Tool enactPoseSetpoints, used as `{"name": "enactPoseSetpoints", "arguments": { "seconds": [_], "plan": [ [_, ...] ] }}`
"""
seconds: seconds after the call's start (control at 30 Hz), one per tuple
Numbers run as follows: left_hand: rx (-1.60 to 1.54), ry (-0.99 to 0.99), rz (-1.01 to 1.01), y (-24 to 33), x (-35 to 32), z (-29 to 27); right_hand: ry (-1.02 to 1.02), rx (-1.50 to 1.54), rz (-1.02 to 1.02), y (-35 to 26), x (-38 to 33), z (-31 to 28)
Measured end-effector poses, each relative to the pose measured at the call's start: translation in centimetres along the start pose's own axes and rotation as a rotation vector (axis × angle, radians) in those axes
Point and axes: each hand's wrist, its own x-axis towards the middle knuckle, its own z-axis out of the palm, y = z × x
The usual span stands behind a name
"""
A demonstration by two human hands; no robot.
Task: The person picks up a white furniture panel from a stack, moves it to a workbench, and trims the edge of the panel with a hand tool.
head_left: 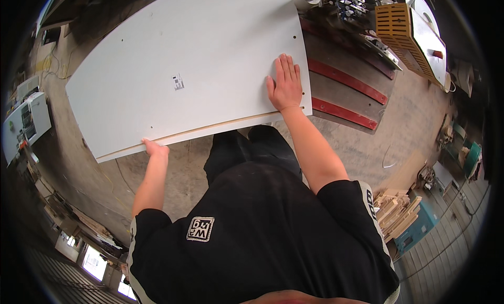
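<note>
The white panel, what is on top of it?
On the panel: a label and the right hand. The left hand holds the near edge, fingers hidden below. What these cover cannot be seen.

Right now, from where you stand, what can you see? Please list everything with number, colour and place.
White panel: one, white, ahead of the body
Label: one, white and dark, on the panel
Curved strips: at least three, red, right of the panel
Slotted guard: one, orange-yellow, upper right
Wood pieces: many, pale tan, lower right
Floor: one, grey-brown, below the panel
Rim clutter: uncountable, mixed colours, often too dim to identify
Shirt: one, black, on the person
Trousers: one pair, black, below the shirt
Left grip: one, bare, around the panel's near edge, fingers hidden
Right grip: one, bare, flat on the panel's right side
</note>
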Motion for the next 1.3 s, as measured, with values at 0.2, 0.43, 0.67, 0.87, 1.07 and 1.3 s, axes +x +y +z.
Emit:
{"name": "enactPoseSetpoints", "arguments": {
  "seconds": [0.2, 0.43, 0.67, 0.87, 1.07, 1.3],
  "plan": [
    [-0.113, -0.079, -0.031, -0.2, 0.8, -0.8, 0.021, -0.009, -0.041, 0.3, 1.5, -0.1],
    [-0.072, -0.293, -0.126, -0.3, 0.8, -4.2, 0.027, -0.015, -0.085, 0.6, 3.0, -0.1],
    [0.026, -0.372, -0.148, 4.6, 3.6, -9.7, -0.001, -0.05, -0.092, 1.2, 4.1, -0.7],
    [-0.117, -0.12, -0.007, 12.0, 13.3, -15.4, 0.001, -0.076, -0.127, 1.0, 6.0, -0.8],
    [-0.07, 0.082, 0.15, 9.7, 15.3, -12.4, 0.012, -0.067, -0.145, 1.2, 7.2, -1.3],
    [-0.026, 0.335, 0.203, 7.8, 16.9, -16.1, 0.0, -0.035, -0.19, 0.8, 9.2, -1.1]
  ]
}}
